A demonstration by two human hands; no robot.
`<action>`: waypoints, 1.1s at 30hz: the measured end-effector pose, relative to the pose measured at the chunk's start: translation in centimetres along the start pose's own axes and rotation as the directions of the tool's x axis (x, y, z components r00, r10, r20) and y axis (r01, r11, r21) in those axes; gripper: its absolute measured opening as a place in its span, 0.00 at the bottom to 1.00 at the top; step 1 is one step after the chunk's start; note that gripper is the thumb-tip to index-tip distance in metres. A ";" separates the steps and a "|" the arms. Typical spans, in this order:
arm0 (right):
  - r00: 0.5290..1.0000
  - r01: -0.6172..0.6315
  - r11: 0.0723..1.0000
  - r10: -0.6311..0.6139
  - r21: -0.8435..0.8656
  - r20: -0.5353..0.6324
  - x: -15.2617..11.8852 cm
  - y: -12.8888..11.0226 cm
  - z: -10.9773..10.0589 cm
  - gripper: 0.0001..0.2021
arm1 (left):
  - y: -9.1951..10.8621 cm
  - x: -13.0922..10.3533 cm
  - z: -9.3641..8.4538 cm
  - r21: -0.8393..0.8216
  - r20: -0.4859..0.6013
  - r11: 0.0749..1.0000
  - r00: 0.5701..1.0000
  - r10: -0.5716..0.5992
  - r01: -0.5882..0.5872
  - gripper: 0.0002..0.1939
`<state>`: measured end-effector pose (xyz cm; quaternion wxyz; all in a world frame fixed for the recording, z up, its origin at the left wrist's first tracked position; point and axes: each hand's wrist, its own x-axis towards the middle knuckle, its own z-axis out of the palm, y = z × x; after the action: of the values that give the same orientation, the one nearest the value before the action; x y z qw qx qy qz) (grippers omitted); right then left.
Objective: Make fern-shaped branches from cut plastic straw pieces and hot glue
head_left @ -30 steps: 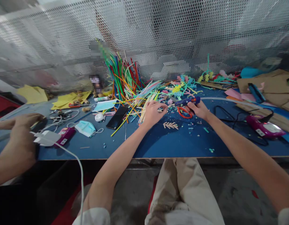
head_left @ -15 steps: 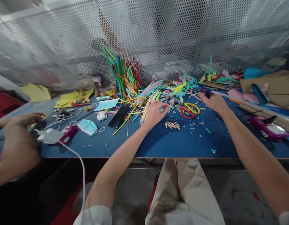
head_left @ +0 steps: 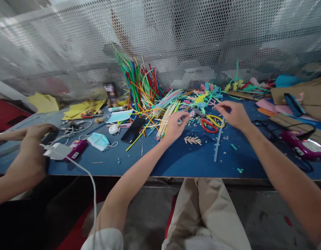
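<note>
My left hand [head_left: 176, 124] is over the middle of the blue table, thumb and forefinger close together beside a small pink piece [head_left: 192, 114]; whatever they pinch is too small to tell. To its right, my right hand [head_left: 233, 114] has its thumb and forefinger pressed together, their contents unclear. A translucent strip [head_left: 218, 142] stretches toward the front edge just left of that hand. Between the hands are scissors with red and yellow handles [head_left: 209, 125]. A pale leaf-shaped piece [head_left: 193, 140] lies nearer the front, and cream stems [head_left: 164, 121] lie beside my left hand.
Colored pipe cleaners [head_left: 141, 81] stand at the back. A phone [head_left: 133, 130], blue mask [head_left: 98, 141] and white charger [head_left: 57, 151] lie leftward. Another person's hand [head_left: 39, 133] rests at far left. A purple device [head_left: 303, 144] and brown cardboard [head_left: 303, 92] are at right.
The dark blue tool at my right hand and the long clear strip reaching rightward are no longer seen there. A translucent strip now shows left of that hand. My left hand has shifted slightly right.
</note>
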<state>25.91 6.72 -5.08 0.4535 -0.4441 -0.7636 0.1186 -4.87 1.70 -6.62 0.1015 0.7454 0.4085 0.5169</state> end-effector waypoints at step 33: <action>0.988 -0.115 0.837 0.152 0.535 -0.026 -3.0 -7.0 7.7 0.19 | 0.3 -0.2 1.4 -0.208 0.187 0.948 0.961 -0.203 0.241 0.29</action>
<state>16.40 1.99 -7.10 0.5749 -0.3570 -0.6522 0.3417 -3.55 1.75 -7.15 0.2775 0.7175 0.4179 0.4832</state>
